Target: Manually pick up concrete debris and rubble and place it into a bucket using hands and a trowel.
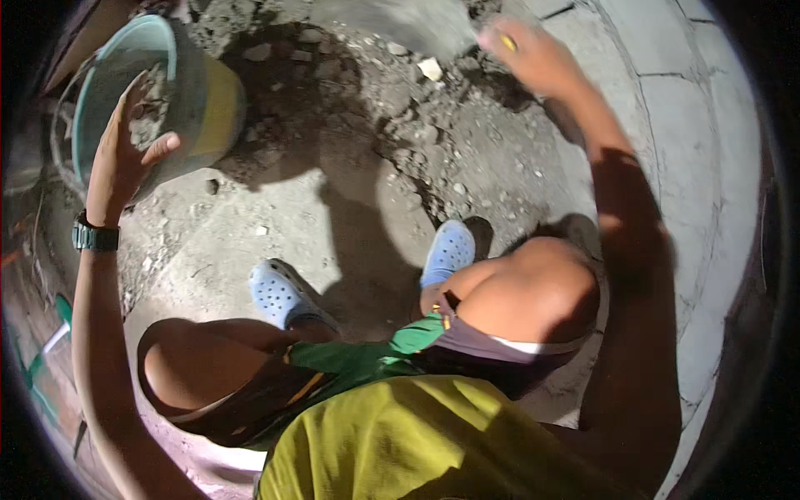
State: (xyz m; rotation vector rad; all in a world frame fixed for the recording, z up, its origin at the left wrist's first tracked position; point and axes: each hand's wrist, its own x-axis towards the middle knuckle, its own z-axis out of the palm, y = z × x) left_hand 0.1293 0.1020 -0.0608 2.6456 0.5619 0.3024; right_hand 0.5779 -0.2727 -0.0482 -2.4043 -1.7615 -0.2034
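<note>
My left hand (125, 147), with a watch at its wrist, is at the mouth of a tipped bucket (215, 106), thumb and fingers spread. Grey rubble or soil (153, 112) lies inside the bucket. At the upper right, my right hand (522, 53) is closed around a yellow handle (508, 42), mostly hidden by the fingers. A blurred grey shape (406, 25), perhaps a tool's blade, extends left of that hand over the broken ground. Loose earth and stones (425, 131) lie between the bucket and my right arm.
A pale stone chip (430, 69) sits on the rubble. Grey blocks or slabs (678, 119) with cracked joints run along the right side. My feet, in light blue clogs (451, 247), rest on the dusty floor (219, 250). A green and white object (55, 337) lies at the far left.
</note>
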